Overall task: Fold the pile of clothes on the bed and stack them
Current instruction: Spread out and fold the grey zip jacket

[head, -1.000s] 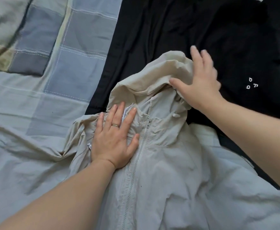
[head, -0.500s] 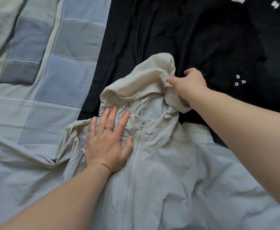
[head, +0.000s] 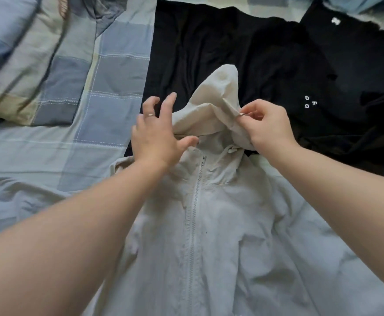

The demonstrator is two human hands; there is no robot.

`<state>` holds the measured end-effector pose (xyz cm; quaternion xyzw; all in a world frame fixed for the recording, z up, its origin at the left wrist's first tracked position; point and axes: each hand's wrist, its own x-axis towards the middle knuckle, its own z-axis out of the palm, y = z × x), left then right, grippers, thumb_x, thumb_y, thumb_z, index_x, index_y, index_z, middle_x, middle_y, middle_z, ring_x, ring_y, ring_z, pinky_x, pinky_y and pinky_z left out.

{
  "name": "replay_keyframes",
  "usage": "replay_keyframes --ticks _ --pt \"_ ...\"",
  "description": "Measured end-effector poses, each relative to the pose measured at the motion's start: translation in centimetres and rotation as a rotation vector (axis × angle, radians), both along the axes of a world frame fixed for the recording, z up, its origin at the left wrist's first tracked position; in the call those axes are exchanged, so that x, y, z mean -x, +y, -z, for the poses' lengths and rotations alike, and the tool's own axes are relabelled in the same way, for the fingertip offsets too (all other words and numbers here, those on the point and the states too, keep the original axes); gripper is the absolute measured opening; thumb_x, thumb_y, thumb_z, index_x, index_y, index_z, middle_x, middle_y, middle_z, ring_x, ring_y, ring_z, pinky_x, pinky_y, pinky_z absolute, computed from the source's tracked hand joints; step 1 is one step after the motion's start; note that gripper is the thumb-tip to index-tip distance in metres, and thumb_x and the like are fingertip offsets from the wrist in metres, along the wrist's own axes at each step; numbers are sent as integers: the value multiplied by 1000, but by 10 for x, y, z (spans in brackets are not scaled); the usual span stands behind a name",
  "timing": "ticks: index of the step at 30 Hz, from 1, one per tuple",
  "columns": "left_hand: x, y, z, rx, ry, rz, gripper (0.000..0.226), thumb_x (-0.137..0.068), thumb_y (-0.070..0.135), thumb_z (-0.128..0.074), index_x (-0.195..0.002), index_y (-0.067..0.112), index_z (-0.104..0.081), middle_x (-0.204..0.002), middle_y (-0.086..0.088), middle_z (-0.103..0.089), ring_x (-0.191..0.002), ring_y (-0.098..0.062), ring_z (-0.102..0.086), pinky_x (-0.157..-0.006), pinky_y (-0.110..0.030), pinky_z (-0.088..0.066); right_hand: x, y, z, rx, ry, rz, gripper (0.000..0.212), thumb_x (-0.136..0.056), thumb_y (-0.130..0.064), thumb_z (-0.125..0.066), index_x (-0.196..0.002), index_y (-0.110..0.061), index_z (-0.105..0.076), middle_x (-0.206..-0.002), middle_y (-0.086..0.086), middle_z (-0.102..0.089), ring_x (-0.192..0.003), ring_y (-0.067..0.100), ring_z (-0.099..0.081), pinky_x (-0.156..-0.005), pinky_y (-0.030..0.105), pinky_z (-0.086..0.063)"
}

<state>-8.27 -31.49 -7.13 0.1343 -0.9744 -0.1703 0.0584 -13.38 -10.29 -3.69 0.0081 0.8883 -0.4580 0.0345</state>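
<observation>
Checked bedding [head: 49,151] in blue and grey covers the surface under me. Nearest to my view the beige jacket [head: 227,236] lies on it front-up, and its zipper [head: 194,201] runs straight away from me to the collar. Both my forearms reach out over it.

Past the collar, my left hand [head: 154,137] sits at the left side of the hood [head: 216,103]. Its fingers are spread wide and loosely bent and grip nothing. The thumb points across at the base of the hood, touching it or just beside it; I cannot tell which. A ring [head: 151,114] shows on one finger.

My right hand [head: 268,126] is at the hood's right edge, thumb and forefinger pinching a fold of the fabric and the other fingers curled in. The hood stands bunched between the two hands, its tip pointing away from me.

Beyond it the black clothes [head: 209,53] lie spread out, the hood resting over their near edge. One piece to the right carries small white letters [head: 310,103]. A pillow [head: 15,65] lies far left.
</observation>
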Motion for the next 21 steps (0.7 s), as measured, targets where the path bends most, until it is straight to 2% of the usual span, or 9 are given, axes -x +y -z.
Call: replay_keyframes --ticks 3,5,7,8,11,14,16,19,21 --pt "27 0 -14 -36 -51 83 28 -95 39 -62 -124 37 -61 -127 1 -54 -108 -29 -57 -85 -40 -46 -13 1 2 -8 44 -23 5 -88 -28 -71 -83 -28 -71 -84 -10 -70 -83 11 -67 -78 35 -56" --pt "28 0 -16 -169 38 84 13 -99 27 -55 -105 28 -67 -109 0 -58 -97 -29 -59 -76 -40 -48 -22 6 -1 -40 99 -3 3 -89 -24 -71 -87 -25 -71 -93 -11 -66 -91 11 -64 -82 30 -52" --pt "5 -3 -19 -202 182 171 12 -96 17 -54 -99 20 -65 -101 -2 -57 -85 -30 -57 -69 -44 -50 -39 15 -2 -103 177 -16 6 -89 -18 -68 -90 -22 -71 -97 -9 -62 -97 15 -60 -85 30 -46" --pt "-10 -7 -19 -197 236 235 13 -92 11 -53 -97 17 -64 -98 -4 -56 -80 -30 -55 -65 -45 -49 -51 21 0 -154 213 -40 9 -88 -15 -65 -91 -21 -71 -98 -7 -61 -98 19 -58 -88 35 -46" --pt "-64 -25 -9 -143 222 396 20 -82 11 -47 -90 12 -65 -92 -7 -57 -75 -34 -53 -60 -43 -47 -89 41 15 -355 184 -148 14 -82 -12 -68 -90 -22 -73 -100 0 -63 -96 28 -56 -86 51 -45" --pt "-110 -33 -5 -44 69 550 27 -78 24 -42 -81 18 -68 -88 -1 -63 -74 -33 -56 -61 -45 -50 -115 56 21 -489 -103 -294 32 -80 -3 -65 -73 -34 -66 -94 -4 -62 -99 27 -58 -86 44 -45" --pt "-125 -35 -11 -45 81 515 25 -77 25 -43 -77 17 -67 -82 1 -62 -71 -30 -53 -62 -44 -49 -124 58 11 -462 -168 -152 33 -82 0 -55 -72 -30 -63 -91 -2 -62 -98 28 -60 -82 34 -42" --pt "-119 -27 -35 -122 245 262 23 -83 23 -45 -91 13 -64 -91 -5 -59 -83 -32 -51 -72 -43 -44 -112 55 -19 -239 106 209 24 -84 -10 -44 -93 -17 -66 -101 6 -62 -101 30 -58 -87 31 -40" --pt "-100 -10 -49 -151 261 208 29 -90 29 -46 -109 18 -64 -113 -3 -62 -105 -31 -52 -87 -45 -44 -97 35 -36 -147 272 159 32 -86 -21 -44 -109 -19 -67 -111 5 -62 -108 28 -57 -97 40 -44"
